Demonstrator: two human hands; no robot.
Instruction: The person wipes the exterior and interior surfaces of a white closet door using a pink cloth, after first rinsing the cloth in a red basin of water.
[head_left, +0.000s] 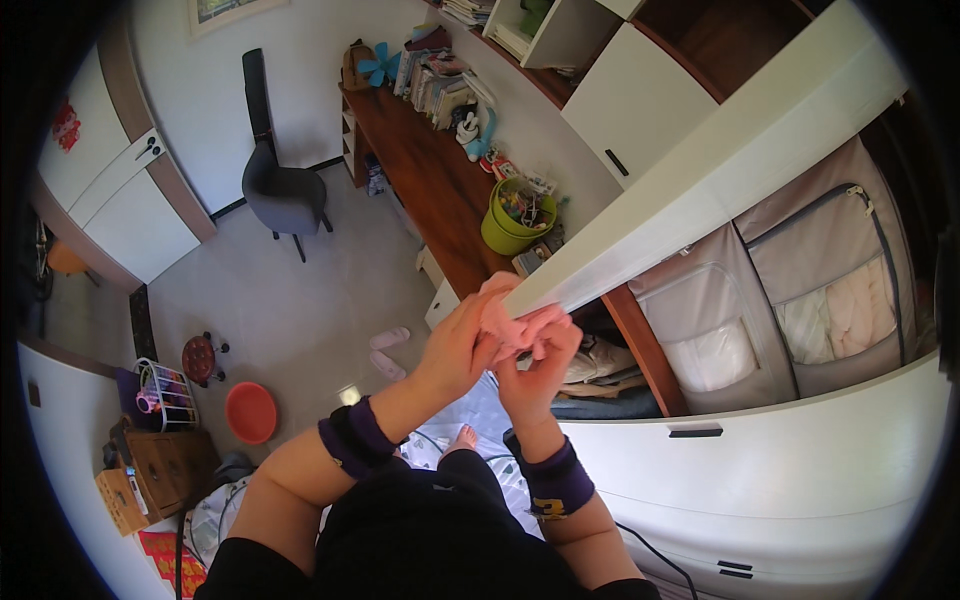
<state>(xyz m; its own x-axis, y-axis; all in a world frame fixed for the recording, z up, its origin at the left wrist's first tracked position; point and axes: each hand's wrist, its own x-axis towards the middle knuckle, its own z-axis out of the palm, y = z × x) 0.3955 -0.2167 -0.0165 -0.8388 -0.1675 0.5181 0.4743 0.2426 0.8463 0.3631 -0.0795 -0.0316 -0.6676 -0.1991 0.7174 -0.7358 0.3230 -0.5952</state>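
Observation:
A pink cloth (517, 330) is bunched around the near end of a long white wardrobe door or panel (660, 202), seen along its edge. My left hand (454, 349) grips the cloth on the panel's left side. On the other side, my right hand (531, 386) pinches the cloth with curled fingers. Part of the panel's end is hidden under cloth and fingers. Just right of my hands is an open wardrobe with folded clothes (600, 364) and grey fabric storage bags (720, 322) with clear windows.
A wooden desk (427, 195) carries books, toys and a green bucket (517, 217). A grey chair (281, 191), a red basin (251, 412), slippers (388, 351) and a wheeled stool (201, 360) stand on the floor. A white door (750, 457) lies at lower right. My bare foot (463, 439) rests on patterned bedding.

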